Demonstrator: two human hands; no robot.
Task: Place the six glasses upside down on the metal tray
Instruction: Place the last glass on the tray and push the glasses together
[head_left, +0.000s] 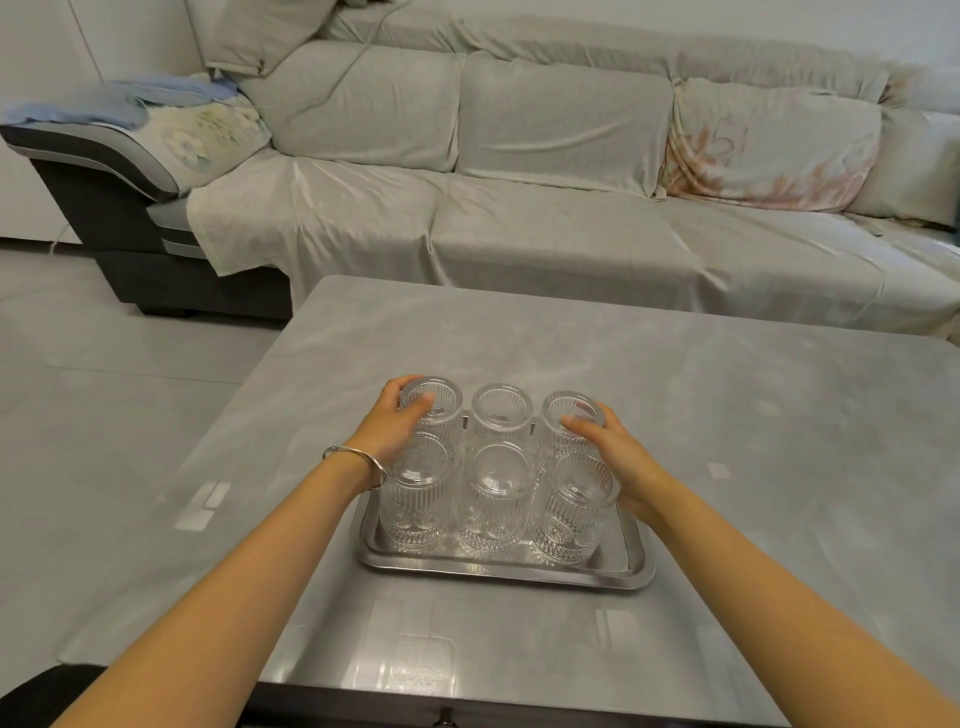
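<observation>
Six ribbed clear glasses stand upside down, bases up, on the metal tray (636, 564), arranged in two rows of three. The tray rests on a grey marbled table (727, 415), near the table's front edge.

Far row: the far-left glass (434, 402), the far-middle glass (501, 413) and the far-right glass (571, 415). Near row: the near-left glass (413, 499), the near-middle glass (496, 501) and the near-right glass (576, 512). Neighbouring glasses stand just beside one another; whether their walls touch cannot be told through the overlapping glass.

The left hand (387, 426) is wrapped around the far-left glass near its upturned base, with fingers curled round the far side and the thumb lying across the near edge of the base. A silver bangle (358, 460) sits on the left wrist, just beside the near-left glass.

The right hand (615, 457) grasps the far-right glass from its right side, with the thumb pressed on the near edge of the base. The lower part of this hand lies against or just beside the near-right glass. The fingers on the far side are largely hidden behind the glass.

Both forearms reach in from the bottom corners of the frame. The far-middle and near-middle glasses are untouched.

Beyond the table stands a sofa (519, 208) draped in a pale cover, with a floral cushion (769, 150) at its right end.
</observation>
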